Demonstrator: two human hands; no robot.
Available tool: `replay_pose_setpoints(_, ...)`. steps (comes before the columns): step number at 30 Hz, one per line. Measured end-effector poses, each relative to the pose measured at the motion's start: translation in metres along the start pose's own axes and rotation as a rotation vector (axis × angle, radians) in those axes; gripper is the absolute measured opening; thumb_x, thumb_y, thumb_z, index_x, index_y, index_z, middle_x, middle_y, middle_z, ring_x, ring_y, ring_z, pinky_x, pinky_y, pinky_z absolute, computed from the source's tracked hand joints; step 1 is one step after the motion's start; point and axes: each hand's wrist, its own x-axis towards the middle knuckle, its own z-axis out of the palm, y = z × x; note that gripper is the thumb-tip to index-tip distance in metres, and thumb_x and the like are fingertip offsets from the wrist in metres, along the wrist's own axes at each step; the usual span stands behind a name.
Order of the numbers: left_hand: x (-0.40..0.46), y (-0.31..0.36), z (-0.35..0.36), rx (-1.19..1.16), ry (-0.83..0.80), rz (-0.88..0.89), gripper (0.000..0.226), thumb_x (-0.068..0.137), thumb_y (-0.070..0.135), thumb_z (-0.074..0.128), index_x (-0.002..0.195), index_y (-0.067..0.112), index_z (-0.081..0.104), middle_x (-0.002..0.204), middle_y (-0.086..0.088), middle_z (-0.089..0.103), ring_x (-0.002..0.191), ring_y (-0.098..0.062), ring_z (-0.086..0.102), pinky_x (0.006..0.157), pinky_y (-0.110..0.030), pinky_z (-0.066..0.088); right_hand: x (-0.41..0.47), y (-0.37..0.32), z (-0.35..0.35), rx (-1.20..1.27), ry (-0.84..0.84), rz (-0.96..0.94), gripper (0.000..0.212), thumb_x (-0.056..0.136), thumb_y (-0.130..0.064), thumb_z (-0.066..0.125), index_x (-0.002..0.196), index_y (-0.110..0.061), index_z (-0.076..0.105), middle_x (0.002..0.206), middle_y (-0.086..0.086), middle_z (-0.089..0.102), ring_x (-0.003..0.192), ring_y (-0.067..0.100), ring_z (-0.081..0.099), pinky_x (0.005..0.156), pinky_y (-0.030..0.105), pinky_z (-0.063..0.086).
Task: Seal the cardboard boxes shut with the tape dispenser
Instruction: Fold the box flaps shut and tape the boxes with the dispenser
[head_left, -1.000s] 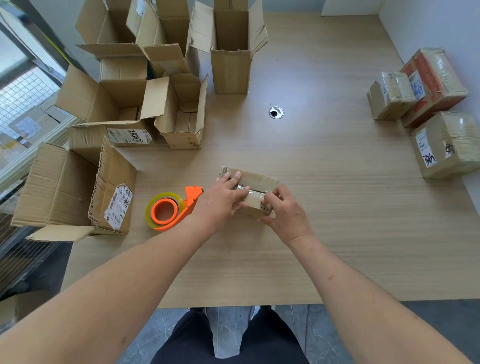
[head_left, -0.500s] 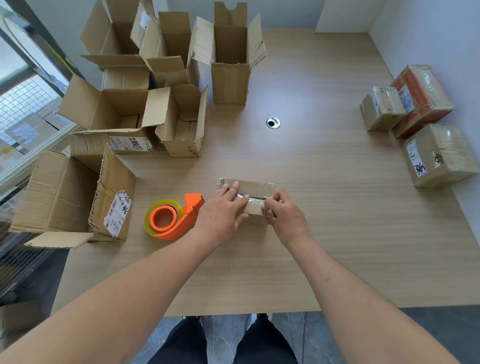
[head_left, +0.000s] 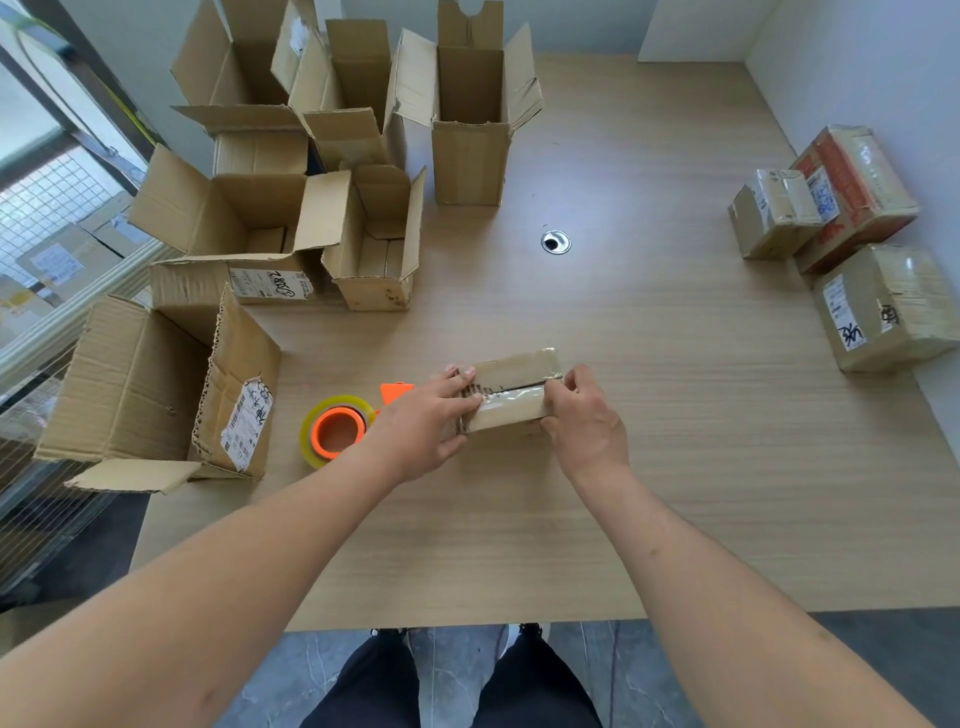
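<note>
Near the middle of the table (head_left: 675, 467), toward its near edge, a small cardboard box (head_left: 511, 392) is lying with both flaps folded down. The left hand (head_left: 421, 423) is gripping its left end, fingers curled over the top; the right hand (head_left: 584, 421) is pinching its right end. The orange tape dispenser (head_left: 340, 428) is sitting just beside the left hand.

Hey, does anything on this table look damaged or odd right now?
Yes: the open box at the table's left edge has a ragged, torn flap, and lies on its side overhanging the edge.
</note>
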Motion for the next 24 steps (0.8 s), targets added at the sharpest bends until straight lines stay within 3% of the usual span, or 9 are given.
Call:
replay_pose_setpoints(4,0.000,0.004,0.008,0.056,0.067,0.001,0.056,0.075,0.014,0.085,0.129,0.014,0.070,0.152,-0.009,0.049,0.143,-0.031,0.043,0.111,-0.041,0.043,0.001,-0.006,-0.004,-0.037,-0.049,0.012,0.031,0.082,-0.020,0.080,0.098,-0.016,0.054,0.112,0.004,0.042,0.087,0.027,0.051,0.060,0.032,0.041)
replay_pose_setpoints(7,0.003,0.005,0.013,0.121,0.074,0.012,0.061,0.061,0.017,0.095,0.118,0.012,0.075,0.140,-0.014,0.060,0.128,-0.038,0.058,0.098,-0.046,0.053,0.000,-0.016,-0.004,-0.172,-0.103,-0.003,0.064,0.076,-0.042,0.086,0.123,-0.016,0.052,0.134,0.008,0.040,0.113,0.028,0.050,0.082,0.039,0.049)
replay_pose_setpoints(9,0.005,0.008,0.015,0.186,0.072,0.030,0.063,0.058,0.024,0.098,0.116,0.012,0.076,0.135,-0.017,0.064,0.120,-0.040,0.063,0.096,-0.046,0.055,-0.006,-0.021,0.003,-0.241,-0.075,-0.048,0.083,0.066,-0.052,0.089,0.131,-0.017,0.051,0.144,0.014,0.037,0.120,0.032,0.046,0.095,0.040,0.047)
replay_pose_setpoints(12,0.003,0.009,0.011,0.232,0.071,0.048,0.069,0.054,0.040,0.098,0.115,0.016,0.075,0.130,-0.015,0.064,0.104,-0.039,0.065,0.087,-0.044,0.059,-0.016,-0.023,0.008,-0.191,0.023,-0.134,0.080,0.062,-0.045,0.093,0.128,-0.019,0.056,0.131,0.011,0.045,0.110,0.030,0.050,0.086,0.038,0.053)
replay_pose_setpoints(15,-0.005,0.007,0.006,0.251,0.059,0.045,0.080,0.043,0.046,0.098,0.116,0.022,0.075,0.123,-0.012,0.063,0.086,-0.034,0.059,0.077,-0.039,0.057,-0.025,-0.020,0.011,-0.115,-0.104,-0.225,0.081,0.071,-0.045,0.088,0.137,-0.022,0.047,0.128,0.004,0.038,0.113,0.023,0.048,0.083,0.040,0.056)
replay_pose_setpoints(18,-0.009,0.004,0.002,0.276,0.023,0.053,0.089,0.041,0.050,0.097,0.122,0.023,0.072,0.120,-0.011,0.060,0.088,-0.032,0.056,0.079,-0.038,0.055,-0.028,-0.019,0.013,-0.040,-0.137,-0.238,0.101,0.067,-0.068,0.080,0.147,-0.023,0.040,0.138,0.002,0.035,0.121,0.022,0.047,0.084,0.040,0.055)
replay_pose_setpoints(20,-0.009,0.002,-0.001,0.273,0.012,0.065,0.085,0.047,0.049,0.096,0.124,0.024,0.071,0.118,-0.011,0.058,0.091,-0.031,0.054,0.082,-0.038,0.054,-0.027,-0.021,0.015,-0.003,-0.120,-0.230,0.099,0.069,-0.076,0.073,0.147,-0.023,0.041,0.140,0.000,0.035,0.121,0.022,0.049,0.082,0.040,0.056)
replay_pose_setpoints(24,-0.012,-0.001,-0.005,0.212,0.024,0.111,0.070,0.064,0.039,0.088,0.129,0.024,0.067,0.114,-0.010,0.052,0.096,-0.028,0.050,0.087,-0.037,0.051,-0.019,-0.023,0.014,-0.005,-0.143,-0.247,0.086,0.081,-0.059,0.072,0.152,-0.026,0.036,0.149,-0.003,0.028,0.128,0.020,0.049,0.080,0.041,0.057)
